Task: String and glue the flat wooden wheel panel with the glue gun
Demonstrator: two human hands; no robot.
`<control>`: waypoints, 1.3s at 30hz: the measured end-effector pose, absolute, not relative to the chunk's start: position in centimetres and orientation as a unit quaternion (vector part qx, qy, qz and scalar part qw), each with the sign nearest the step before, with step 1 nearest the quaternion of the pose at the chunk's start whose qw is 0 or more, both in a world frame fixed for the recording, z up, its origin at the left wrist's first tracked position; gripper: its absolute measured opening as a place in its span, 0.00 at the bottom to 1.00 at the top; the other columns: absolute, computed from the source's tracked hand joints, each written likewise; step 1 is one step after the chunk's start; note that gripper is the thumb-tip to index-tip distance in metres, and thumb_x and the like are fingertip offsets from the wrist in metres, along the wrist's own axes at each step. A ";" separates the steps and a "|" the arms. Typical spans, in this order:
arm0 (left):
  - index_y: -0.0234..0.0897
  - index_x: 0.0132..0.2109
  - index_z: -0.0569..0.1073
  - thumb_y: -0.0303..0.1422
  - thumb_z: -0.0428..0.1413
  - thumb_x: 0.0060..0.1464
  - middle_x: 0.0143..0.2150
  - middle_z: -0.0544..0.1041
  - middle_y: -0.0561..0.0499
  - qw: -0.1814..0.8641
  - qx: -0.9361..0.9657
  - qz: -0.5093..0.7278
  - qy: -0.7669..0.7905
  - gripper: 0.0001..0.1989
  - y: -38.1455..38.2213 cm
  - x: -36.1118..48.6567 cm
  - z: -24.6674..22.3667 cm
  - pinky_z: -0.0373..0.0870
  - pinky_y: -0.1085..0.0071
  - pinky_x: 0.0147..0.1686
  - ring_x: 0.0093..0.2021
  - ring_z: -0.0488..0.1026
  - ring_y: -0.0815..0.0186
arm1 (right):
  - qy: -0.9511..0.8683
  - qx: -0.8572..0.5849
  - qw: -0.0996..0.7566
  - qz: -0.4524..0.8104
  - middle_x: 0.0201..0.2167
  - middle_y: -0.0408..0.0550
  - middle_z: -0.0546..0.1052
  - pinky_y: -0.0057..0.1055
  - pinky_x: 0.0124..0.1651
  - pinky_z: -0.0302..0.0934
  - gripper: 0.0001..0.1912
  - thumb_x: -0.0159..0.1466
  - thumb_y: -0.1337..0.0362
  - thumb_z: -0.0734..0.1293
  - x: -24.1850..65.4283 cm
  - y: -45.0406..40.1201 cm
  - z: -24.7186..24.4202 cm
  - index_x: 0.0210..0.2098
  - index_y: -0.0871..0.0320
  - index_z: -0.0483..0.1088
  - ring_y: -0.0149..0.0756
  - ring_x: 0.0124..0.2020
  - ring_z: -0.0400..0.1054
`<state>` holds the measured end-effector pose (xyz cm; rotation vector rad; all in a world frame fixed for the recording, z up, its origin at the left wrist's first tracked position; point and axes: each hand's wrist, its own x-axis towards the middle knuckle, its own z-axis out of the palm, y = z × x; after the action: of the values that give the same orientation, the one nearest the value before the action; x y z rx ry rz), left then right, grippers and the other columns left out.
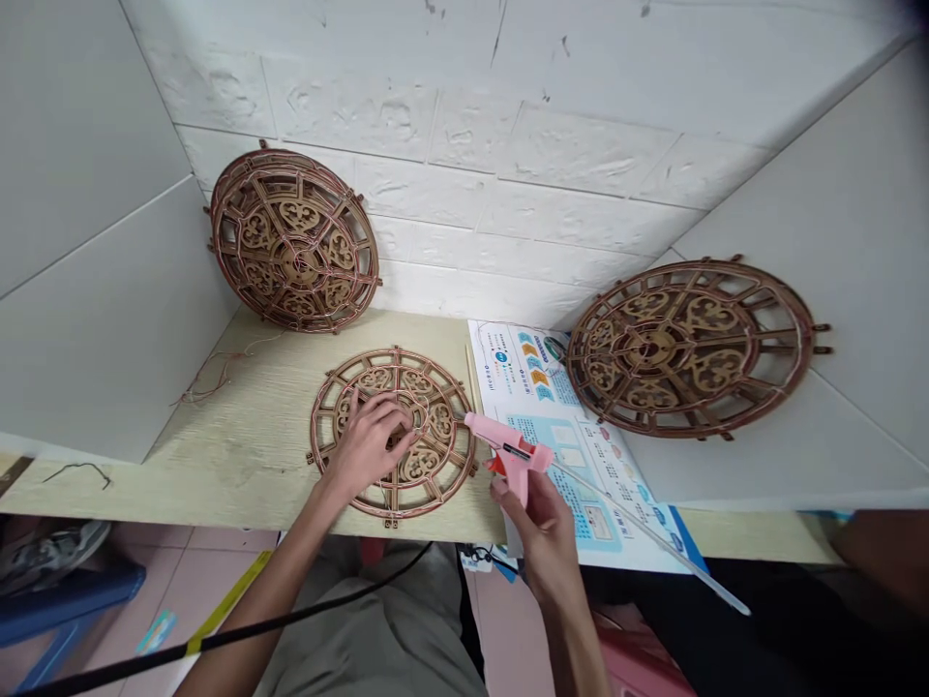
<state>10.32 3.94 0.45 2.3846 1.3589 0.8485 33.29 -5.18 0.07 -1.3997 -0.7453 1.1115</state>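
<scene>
A round openwork wooden wheel (394, 360) lies flat on the table, with thin wire running along its rings and spokes. My left hand (374, 436) rests over its left-centre part, fingers spread on the openwork and the thumb apart from them. Part of the wheel is hidden beneath that hand. In my right hand (541, 528) is a pink hot glue gun (514, 447), gripped by its handle near the orange trigger. Its nozzle points left at the wheel's right rim; whether it touches cannot be made out. A long translucent glue stick (653, 537) trails from its back.
Similar wheels lean upright, one against the back left corner (297, 208) and one at the right panel (715, 315). Printed sheets (581, 455) lie under the glue gun. Loose wires (224, 366) lie at left. A black cable (290, 612) crosses my lap.
</scene>
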 end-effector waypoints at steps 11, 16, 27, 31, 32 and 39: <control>0.41 0.43 0.78 0.34 0.60 0.62 0.56 0.76 0.47 0.107 0.857 0.223 0.452 0.04 3.7 10.5 1.7 0.39 0.37 0.70 0.67 0.61 0.51 | -0.350 -0.585 0.565 0.465 0.39 0.48 0.80 0.31 0.44 0.66 0.22 0.57 0.45 0.75 33.6 -5.6 0.8 0.40 0.55 0.76 0.38 0.38 0.71; 0.38 0.42 0.78 0.27 0.60 0.59 0.60 0.73 0.45 0.086 0.861 0.177 0.470 0.04 3.4 11.6 2.7 0.49 0.38 0.68 0.68 0.60 0.48 | -0.348 -0.578 0.574 0.464 0.37 0.46 0.79 0.31 0.44 0.64 0.23 0.56 0.45 0.75 33.6 -5.7 0.5 0.42 0.55 0.76 0.36 0.36 0.69; 0.34 0.41 0.73 0.28 0.60 0.59 0.61 0.69 0.41 0.122 0.843 0.137 0.506 0.04 4.3 12.5 2.4 0.54 0.41 0.68 0.71 0.52 0.43 | -0.365 -0.553 0.583 0.469 0.34 0.45 0.77 0.30 0.41 0.63 0.22 0.60 0.45 0.73 33.9 -5.6 0.5 0.42 0.56 0.74 0.33 0.32 0.66; 0.35 0.39 0.72 0.29 0.59 0.59 0.62 0.66 0.42 0.155 0.844 0.126 0.499 0.03 4.9 12.2 2.5 0.54 0.41 0.68 0.72 0.48 0.44 | -0.381 -0.541 0.575 0.481 0.33 0.46 0.76 0.29 0.33 0.61 0.25 0.61 0.45 0.72 33.6 -5.5 0.4 0.48 0.57 0.72 0.31 0.27 0.62; 0.36 0.39 0.72 0.29 0.59 0.60 0.62 0.66 0.43 0.164 0.844 0.133 0.494 0.02 5.1 12.0 2.4 0.54 0.42 0.69 0.72 0.49 0.45 | -0.380 -0.541 0.571 0.486 0.33 0.46 0.77 0.28 0.32 0.60 0.26 0.61 0.46 0.72 33.6 -5.5 0.3 0.50 0.57 0.72 0.31 0.27 0.61; 0.38 0.40 0.74 0.29 0.59 0.60 0.60 0.71 0.46 0.154 0.847 0.193 0.471 0.01 4.9 11.3 1.4 0.56 0.47 0.69 0.69 0.56 0.51 | -0.377 -0.549 0.561 0.492 0.38 0.48 0.78 0.29 0.34 0.61 0.28 0.63 0.47 0.71 33.8 -5.9 -0.5 0.56 0.57 0.70 0.32 0.30 0.63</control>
<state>11.30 4.93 1.35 2.4262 1.3503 0.5541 33.76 -5.86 -0.45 -1.2944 -0.8878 1.1585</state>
